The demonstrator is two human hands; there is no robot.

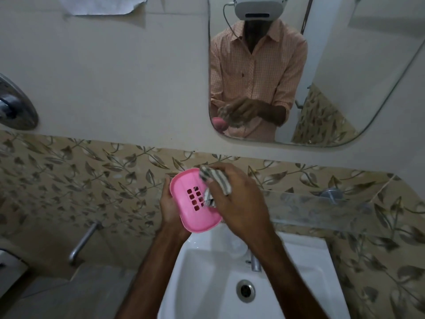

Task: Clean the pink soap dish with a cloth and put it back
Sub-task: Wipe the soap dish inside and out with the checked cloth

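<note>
The pink soap dish (195, 201) is held in the air above the back rim of the washbasin (305, 252), tilted with its slotted inner face toward the viewer. The left hand (171, 209) cups it from behind and below. The right hand (239, 203) is closed on a striped cloth (215, 180), pressed against the dish's right side beside the drain slots. Judgement: wiping is in progress; how clean the surface is cannot be told. Returning the dish remains outstanding, probably to the glass shelf (322, 210) at the wall.
</note>
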